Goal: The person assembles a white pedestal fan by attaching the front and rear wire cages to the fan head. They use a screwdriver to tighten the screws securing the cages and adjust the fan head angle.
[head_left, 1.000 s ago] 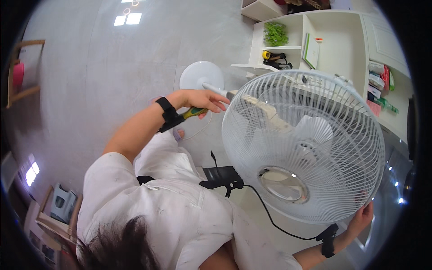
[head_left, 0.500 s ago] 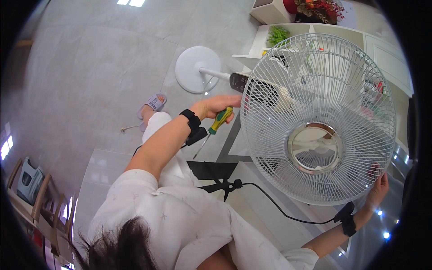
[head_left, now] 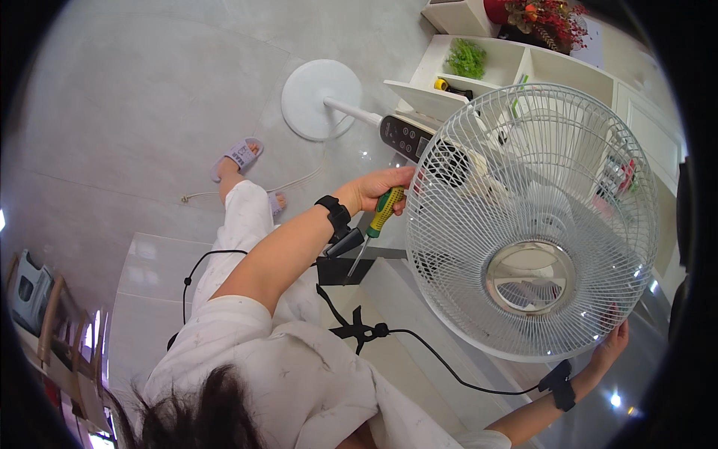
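Observation:
A round wire fan guard (head_left: 464, 299) with a shiny silver centre disc (head_left: 531, 277) is held between my hands. My left hand (head_left: 383, 193) grips its left rim and also holds a yellow-and-green screwdriver (head_left: 385, 211), its shaft pointing down. At the lower right rim, the fingers of my right hand (head_left: 615, 344) are closed around the wire edge. Behind the guard's left side stands the white fan stand, with a dark control panel (head_left: 404, 137), a pole (head_left: 351, 110) and a round base (head_left: 321, 97). Whether guard and stand are joined is hidden.
A white shelf unit (head_left: 516, 52) stands behind, with a green plant (head_left: 467, 58) and a yellow-and-black tool (head_left: 452, 87). Below the guard is an open white drawer (head_left: 419, 322). A black cable (head_left: 449, 355) runs to my right wrist; a pale cord (head_left: 254, 189) lies on the floor.
The guard sits slightly lower in the view, and more of the control panel and shelf shows beside it. Both hands keep their grip; the whole view has shifted a little.

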A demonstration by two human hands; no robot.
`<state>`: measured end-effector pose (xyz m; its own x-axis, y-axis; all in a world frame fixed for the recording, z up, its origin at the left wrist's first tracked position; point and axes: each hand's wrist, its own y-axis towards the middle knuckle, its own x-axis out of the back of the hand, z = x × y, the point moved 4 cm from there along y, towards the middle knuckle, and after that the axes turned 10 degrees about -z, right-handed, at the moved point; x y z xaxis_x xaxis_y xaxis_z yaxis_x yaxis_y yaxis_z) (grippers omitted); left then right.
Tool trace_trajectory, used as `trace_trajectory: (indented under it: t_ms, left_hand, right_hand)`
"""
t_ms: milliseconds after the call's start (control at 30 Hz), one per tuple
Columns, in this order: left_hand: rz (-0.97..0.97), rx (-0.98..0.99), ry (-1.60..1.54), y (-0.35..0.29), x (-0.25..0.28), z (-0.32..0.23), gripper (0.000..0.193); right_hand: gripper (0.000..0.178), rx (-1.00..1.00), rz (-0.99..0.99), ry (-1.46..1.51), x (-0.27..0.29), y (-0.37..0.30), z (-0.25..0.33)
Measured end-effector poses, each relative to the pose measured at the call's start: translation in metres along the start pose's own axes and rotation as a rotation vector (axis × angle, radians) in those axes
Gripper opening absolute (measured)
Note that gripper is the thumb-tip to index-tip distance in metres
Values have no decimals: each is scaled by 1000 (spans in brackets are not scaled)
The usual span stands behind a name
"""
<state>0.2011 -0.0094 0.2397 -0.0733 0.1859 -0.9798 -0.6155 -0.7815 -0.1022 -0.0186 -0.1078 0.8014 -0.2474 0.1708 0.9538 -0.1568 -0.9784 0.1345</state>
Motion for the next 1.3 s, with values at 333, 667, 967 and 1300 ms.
trace_trajectory:
  t_ms: [333, 667, 967, 1300]
  left_hand:
    - [-175, -395, 284, -13, -2, -2, 38]
    - [-348, -763, 304, -19, 6, 19, 41]
    - [-365, -828, 431, -26, 1, 27, 40]
    - [-331, -852, 376, -20, 4, 35, 41]
  right_hand:
    - [27, 90, -65, 73, 4, 2, -6]
    - [27, 107, -69, 176, -15, -14, 8]
    - [31, 477, -140, -288, -43, -56, 36]
    - [29, 284, -267, 137, -36, -47, 5]
